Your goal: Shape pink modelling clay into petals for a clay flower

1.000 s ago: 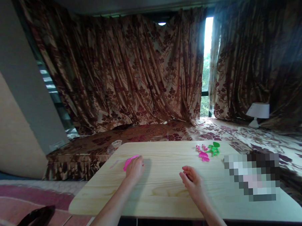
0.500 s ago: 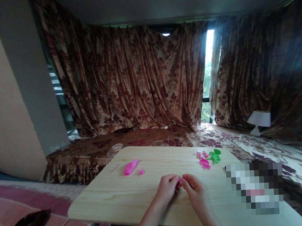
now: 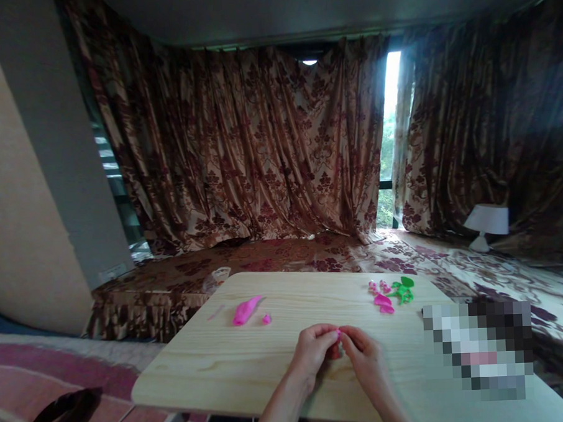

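My left hand (image 3: 313, 352) and my right hand (image 3: 365, 356) meet over the middle of a pale wooden table (image 3: 223, 375), fingertips pinched together on a small pink piece (image 3: 338, 334). A larger pink lump (image 3: 245, 311) and a pink crumb (image 3: 266, 318) lie to the left, apart from both hands. At the far right of the table sit pink bits (image 3: 381, 297) and small green pieces (image 3: 402, 289).
A blurred-out patch (image 3: 476, 348) covers the table's right side. A patterned low couch (image 3: 265, 255) and heavy curtains (image 3: 260, 143) stand behind. A white lamp (image 3: 485, 224) sits at the right. A clear plastic thing (image 3: 215, 278) lies past the table's far left corner.
My left hand left the big pink lump and came to the middle. Both hands now pinch a small pink piece together. The view dipped slightly.
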A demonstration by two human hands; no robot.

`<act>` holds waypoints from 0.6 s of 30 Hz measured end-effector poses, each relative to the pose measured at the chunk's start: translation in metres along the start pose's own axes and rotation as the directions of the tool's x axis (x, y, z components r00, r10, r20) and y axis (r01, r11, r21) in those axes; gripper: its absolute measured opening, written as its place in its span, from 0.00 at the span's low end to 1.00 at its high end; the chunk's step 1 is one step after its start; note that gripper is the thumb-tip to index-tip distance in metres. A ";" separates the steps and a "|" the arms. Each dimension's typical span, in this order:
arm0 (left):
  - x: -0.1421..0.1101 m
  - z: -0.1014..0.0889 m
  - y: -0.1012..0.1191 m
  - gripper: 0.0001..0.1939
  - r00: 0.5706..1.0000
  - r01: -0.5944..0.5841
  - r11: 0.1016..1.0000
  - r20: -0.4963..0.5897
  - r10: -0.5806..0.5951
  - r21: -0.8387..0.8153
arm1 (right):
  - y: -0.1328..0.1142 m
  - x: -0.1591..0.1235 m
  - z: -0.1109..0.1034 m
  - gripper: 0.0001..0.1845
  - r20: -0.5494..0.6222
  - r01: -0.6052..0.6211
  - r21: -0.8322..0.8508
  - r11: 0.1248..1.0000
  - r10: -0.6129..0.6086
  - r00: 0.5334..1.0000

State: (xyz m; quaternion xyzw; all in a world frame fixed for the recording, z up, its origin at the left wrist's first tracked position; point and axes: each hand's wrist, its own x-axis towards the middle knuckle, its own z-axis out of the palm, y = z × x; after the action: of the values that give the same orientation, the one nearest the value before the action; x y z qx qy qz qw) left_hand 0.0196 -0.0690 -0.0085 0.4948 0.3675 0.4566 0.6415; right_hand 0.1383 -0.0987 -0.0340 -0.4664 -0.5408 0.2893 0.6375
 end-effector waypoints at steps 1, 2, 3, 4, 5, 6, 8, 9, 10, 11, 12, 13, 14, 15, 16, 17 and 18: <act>0.000 0.000 -0.001 0.08 1.000 0.000 1.000 -0.014 -0.001 -0.013 | -0.002 0.000 0.000 0.10 0.012 0.012 -0.006 1.000 -0.012 1.000; 0.001 0.000 -0.001 0.08 1.000 0.001 1.000 -0.026 -0.002 -0.024 | -0.004 -0.001 0.000 0.10 0.022 0.027 -0.012 1.000 -0.027 0.999; 0.001 0.000 -0.002 0.08 0.999 0.002 0.999 -0.036 -0.003 -0.034 | -0.005 -0.001 0.000 0.10 0.029 0.043 -0.018 0.999 -0.043 0.999; 0.002 0.000 -0.002 0.09 0.999 0.003 0.999 -0.044 -0.005 -0.041 | -0.007 -0.001 0.001 0.09 0.033 0.059 -0.025 0.998 -0.058 0.998; 0.002 0.000 -0.002 0.10 0.999 0.004 0.999 -0.050 -0.006 -0.048 | -0.007 -0.001 0.001 0.09 0.035 0.073 -0.030 0.997 -0.072 0.997; 0.001 0.000 -0.003 0.10 0.999 0.004 0.999 -0.052 -0.006 -0.053 | -0.007 -0.001 0.001 0.09 0.036 0.084 -0.035 0.996 -0.082 0.996; 0.000 0.002 -0.002 0.12 0.999 0.002 0.998 -0.046 -0.005 -0.063 | -0.007 -0.001 0.002 0.09 0.033 0.094 -0.040 0.995 -0.093 0.995; -0.001 0.003 -0.002 0.13 0.999 0.002 0.998 -0.038 -0.005 -0.068 | -0.006 -0.001 0.003 0.09 0.029 0.097 -0.042 0.994 -0.095 0.995; -0.002 0.004 -0.001 0.13 1.000 0.004 0.997 -0.031 -0.006 -0.073 | -0.005 -0.001 0.003 0.09 0.026 0.100 -0.043 0.994 -0.099 0.995; -0.003 0.004 0.000 0.13 1.000 0.007 0.997 -0.025 -0.009 -0.080 | -0.005 -0.001 0.003 0.09 0.028 0.106 -0.046 0.993 -0.105 0.994; -0.004 0.004 0.001 0.13 1.000 0.012 0.996 -0.020 -0.014 -0.088 | -0.005 -0.001 0.003 0.09 0.033 0.114 -0.048 0.992 -0.112 0.993; -0.004 0.004 0.002 0.13 1.000 0.019 0.995 -0.017 -0.021 -0.097 | -0.005 -0.001 0.003 0.09 0.040 0.123 -0.050 0.991 -0.121 0.992; -0.004 0.003 0.003 0.12 0.999 0.028 0.994 -0.016 -0.030 -0.107 | -0.004 -0.001 0.003 0.08 0.046 0.131 -0.053 0.990 -0.129 0.991; -0.004 0.002 0.004 0.12 0.999 0.038 0.993 -0.017 -0.040 -0.116 | -0.004 -0.002 0.002 0.09 0.045 0.136 -0.055 0.989 -0.134 0.990; -0.004 0.000 0.005 0.11 0.998 0.048 0.991 -0.020 -0.051 -0.123 | -0.004 -0.002 0.002 0.09 0.040 0.138 -0.058 0.989 -0.136 0.990; -0.003 -0.001 0.006 0.11 0.998 0.058 0.990 -0.026 -0.062 -0.128 | -0.003 -0.002 0.002 0.10 0.028 0.138 -0.061 0.989 -0.136 0.990; -0.003 -0.002 0.006 0.11 0.997 0.067 0.989 -0.033 -0.072 -0.132 | -0.003 -0.002 0.002 0.11 0.016 0.136 -0.064 0.989 -0.135 0.991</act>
State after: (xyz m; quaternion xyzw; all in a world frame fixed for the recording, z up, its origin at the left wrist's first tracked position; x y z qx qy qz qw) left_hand 0.0153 -0.0706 -0.0033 0.4300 0.3660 0.4665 0.6809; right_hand 0.1358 -0.1011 -0.0326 -0.4473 -0.5841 0.2302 0.6370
